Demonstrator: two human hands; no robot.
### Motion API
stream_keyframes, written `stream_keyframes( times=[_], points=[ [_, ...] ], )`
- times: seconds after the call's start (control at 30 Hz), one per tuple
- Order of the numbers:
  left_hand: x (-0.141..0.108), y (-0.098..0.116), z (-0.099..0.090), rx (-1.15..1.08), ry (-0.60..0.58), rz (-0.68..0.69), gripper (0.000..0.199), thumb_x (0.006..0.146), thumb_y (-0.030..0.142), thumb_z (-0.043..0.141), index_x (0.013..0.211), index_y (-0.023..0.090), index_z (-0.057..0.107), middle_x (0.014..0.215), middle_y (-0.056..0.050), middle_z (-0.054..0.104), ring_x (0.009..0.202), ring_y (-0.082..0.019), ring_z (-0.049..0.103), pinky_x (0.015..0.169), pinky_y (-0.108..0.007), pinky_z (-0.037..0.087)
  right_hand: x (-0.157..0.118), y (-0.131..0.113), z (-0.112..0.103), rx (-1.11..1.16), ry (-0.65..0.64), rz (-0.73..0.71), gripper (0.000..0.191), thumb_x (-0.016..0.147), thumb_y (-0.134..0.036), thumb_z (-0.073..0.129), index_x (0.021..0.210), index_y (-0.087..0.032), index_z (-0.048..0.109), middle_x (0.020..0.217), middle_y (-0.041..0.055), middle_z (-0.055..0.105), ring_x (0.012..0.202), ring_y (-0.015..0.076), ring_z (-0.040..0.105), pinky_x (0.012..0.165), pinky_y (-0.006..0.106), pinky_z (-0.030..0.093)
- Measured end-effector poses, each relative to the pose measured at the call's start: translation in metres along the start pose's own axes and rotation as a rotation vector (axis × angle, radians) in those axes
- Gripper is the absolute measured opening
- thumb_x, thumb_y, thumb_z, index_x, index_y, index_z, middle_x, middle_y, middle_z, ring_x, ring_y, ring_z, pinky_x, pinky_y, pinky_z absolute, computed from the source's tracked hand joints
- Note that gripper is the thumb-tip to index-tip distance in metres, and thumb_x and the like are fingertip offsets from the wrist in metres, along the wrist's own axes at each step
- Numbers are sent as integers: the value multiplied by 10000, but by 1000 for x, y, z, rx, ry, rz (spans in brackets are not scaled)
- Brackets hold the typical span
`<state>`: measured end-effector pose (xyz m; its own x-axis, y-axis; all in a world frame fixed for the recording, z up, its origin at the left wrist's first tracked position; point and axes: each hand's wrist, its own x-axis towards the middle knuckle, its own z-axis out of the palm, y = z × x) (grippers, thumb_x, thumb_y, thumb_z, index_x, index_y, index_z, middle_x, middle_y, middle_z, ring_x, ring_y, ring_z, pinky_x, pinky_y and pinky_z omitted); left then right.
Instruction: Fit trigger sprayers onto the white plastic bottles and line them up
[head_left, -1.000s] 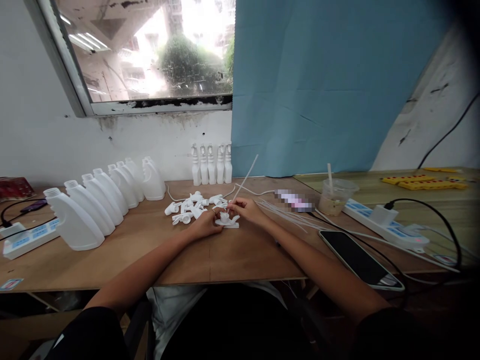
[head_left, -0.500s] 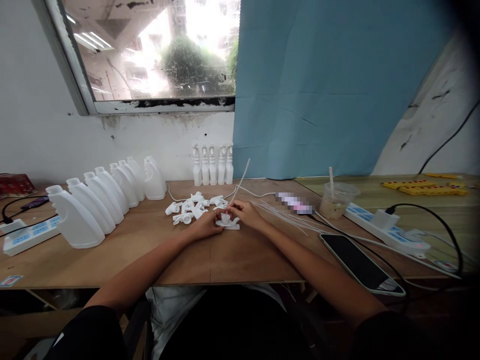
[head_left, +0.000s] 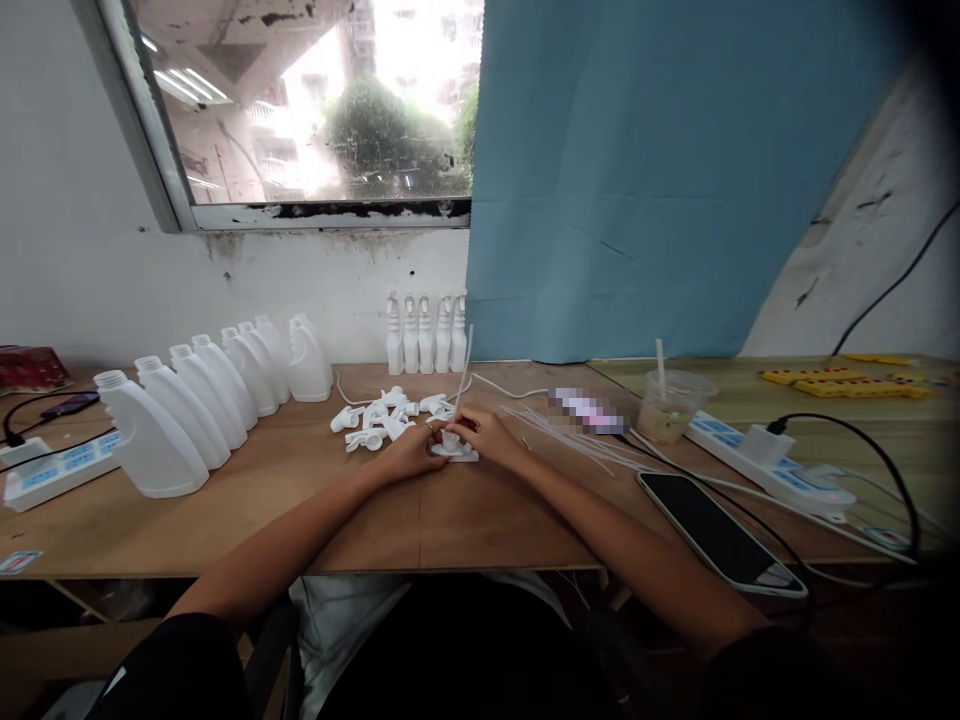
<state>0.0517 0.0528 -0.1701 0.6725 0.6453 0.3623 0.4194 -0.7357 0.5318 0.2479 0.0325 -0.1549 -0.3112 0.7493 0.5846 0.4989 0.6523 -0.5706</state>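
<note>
Now the thin white tube [head_left: 466,365] stands nearly upright, where a second ago it leaned well to the right. The person's right hand [head_left: 486,436] has fingertips pinched together on its lower end; the left hand's [head_left: 409,452] fingers are closed on a white spray head [head_left: 451,442]. That spray head sits on the brown table [head_left: 480,525], just right of a loose pile of spray heads [head_left: 384,412]. A sticker [head_left: 21,562] at the table's left edge carries print too small to read.
</note>
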Motion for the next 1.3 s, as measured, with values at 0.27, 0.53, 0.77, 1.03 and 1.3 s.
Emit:
stream_keyframes(
  times=[0.27, 0.53, 0.77, 1.03, 1.3],
  points=[
    [0, -1, 2, -8, 5, 9, 454, 718, 217, 652, 1161, 183, 555, 842, 0, 610, 717, -153, 560, 635, -240, 394, 1, 1, 4, -45, -47, 39, 165, 821, -256, 570, 674, -193, 529, 594, -35, 502, 574, 130, 438, 561, 251, 325],
    [0, 3, 1, 22, 7, 13, 434, 703, 197, 643, 1130, 175, 568, 838, -8, 613, 724, -161, 567, 627, -241, 396, 3, 1, 4, -24, -117, 44, 183, 811, -243, 565, 639, -190, 533, 573, -45, 456, 570, 128, 416, 552, 249, 316],
    [3, 2, -3, -172, 196, -64, 417, 706, 296, 677, 1079, 164, 545, 736, 20, 560, 614, -124, 513, 560, -223, 378, 1, 5, -3, 238, 64, 102, 418, 672, -350, 760, 1038, -224, 603, 961, 25, 625, 868, 183, 576, 748, 293, 453],
    [6, -11, -24, -121, 235, 16, 511, 747, 487, 710, 1137, 203, 542, 790, 12, 633, 663, -141, 569, 620, -241, 439, 3, 10, 0, 656, 45, 399, 294, 587, -366, 817, 748, -169, 669, 753, 6, 696, 665, 156, 626, 647, 282, 504],
    [1, -101, -106, 509, 789, -43, 397, 869, 415, 557, 1150, 136, 529, 1178, -144, 534, 1183, -276, 472, 1046, -410, 361, 5, 8, -15, 816, 282, 456, 362, 587, -387, 849, 728, -200, 573, 736, 19, 729, 682, 212, 712, 585, 305, 573]
  ],
)
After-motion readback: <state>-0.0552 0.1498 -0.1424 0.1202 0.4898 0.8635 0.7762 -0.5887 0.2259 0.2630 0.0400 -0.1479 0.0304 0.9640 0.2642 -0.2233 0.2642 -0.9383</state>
